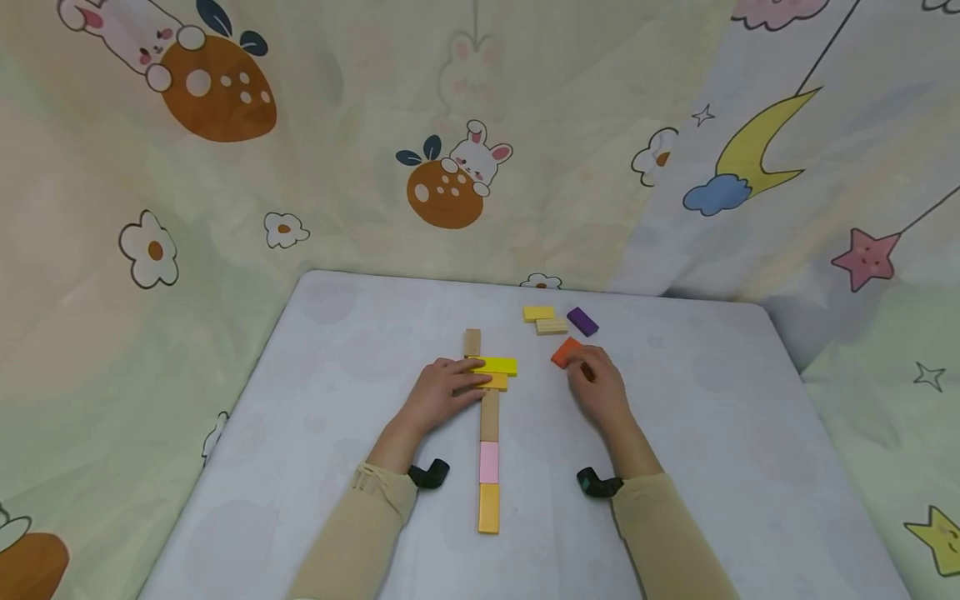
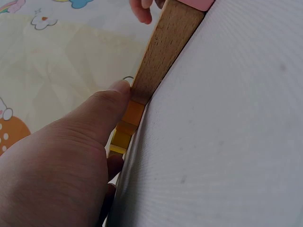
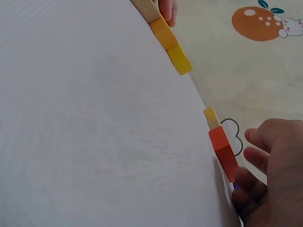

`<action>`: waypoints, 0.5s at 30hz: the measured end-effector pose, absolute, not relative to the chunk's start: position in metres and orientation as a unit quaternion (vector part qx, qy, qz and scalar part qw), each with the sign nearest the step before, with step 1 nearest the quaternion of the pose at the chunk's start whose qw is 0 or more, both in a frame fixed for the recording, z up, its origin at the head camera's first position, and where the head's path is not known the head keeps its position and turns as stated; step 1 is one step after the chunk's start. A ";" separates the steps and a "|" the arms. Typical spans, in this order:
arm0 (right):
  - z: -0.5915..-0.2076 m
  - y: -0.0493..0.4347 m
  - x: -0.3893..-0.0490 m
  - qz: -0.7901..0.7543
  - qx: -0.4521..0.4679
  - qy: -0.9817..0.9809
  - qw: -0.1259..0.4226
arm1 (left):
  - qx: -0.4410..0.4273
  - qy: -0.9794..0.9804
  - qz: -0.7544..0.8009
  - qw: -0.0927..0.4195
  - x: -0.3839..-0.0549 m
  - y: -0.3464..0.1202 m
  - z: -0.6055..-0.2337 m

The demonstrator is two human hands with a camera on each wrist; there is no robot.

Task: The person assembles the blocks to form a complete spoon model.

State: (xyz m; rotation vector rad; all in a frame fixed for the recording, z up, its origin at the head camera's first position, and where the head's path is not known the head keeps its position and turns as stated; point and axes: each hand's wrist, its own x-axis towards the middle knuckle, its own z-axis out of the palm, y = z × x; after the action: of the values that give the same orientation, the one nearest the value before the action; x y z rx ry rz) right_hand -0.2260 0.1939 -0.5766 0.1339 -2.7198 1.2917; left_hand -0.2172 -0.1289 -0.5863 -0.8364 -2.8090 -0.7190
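Note:
A column of wooden blocks runs along the table: an orange-yellow block (image 1: 489,508), a pink block (image 1: 489,462), a plain wood block (image 1: 490,417) and another plain block (image 1: 472,342) at the far end. Crosswise between the plain ones lie an orange block (image 1: 495,382) and a yellow block (image 1: 498,367). My left hand (image 1: 448,392) rests its fingers over their left ends, thumb at the end of the nearer plain block (image 2: 163,49). To the right, my right hand (image 1: 597,390) has loosely bent fingers at the near end of a red-orange block (image 3: 222,151), partly covering it in the head view.
Behind the red-orange block lie a yellow block (image 1: 538,313), a pale wood block (image 1: 551,327) and a purple block (image 1: 582,322). The white table (image 1: 360,317) meets a patterned cloth (image 1: 360,183) at its far edge. Dark wrist mounts (image 1: 597,483) sit on both arms.

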 end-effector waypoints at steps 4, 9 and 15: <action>-0.577 0.195 -0.230 0.419 0.017 -0.906 0.052 | -0.278 -0.930 -0.233 0.063 -0.218 -0.128 -0.587; -0.574 0.192 -0.235 0.386 -0.005 -0.922 0.012 | -0.279 -0.929 -0.236 0.062 -0.218 -0.128 -0.587; -0.574 0.189 -0.238 0.370 -0.026 -0.928 0.005 | -0.277 -0.930 -0.236 0.060 -0.218 -0.128 -0.586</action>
State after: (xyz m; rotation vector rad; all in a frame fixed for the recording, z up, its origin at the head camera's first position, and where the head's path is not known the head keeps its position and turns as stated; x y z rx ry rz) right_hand -0.2383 0.1891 -0.5740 -0.0802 -2.9085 1.1604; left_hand -0.2179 -0.1284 -0.5864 -0.8378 -2.8140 -0.7143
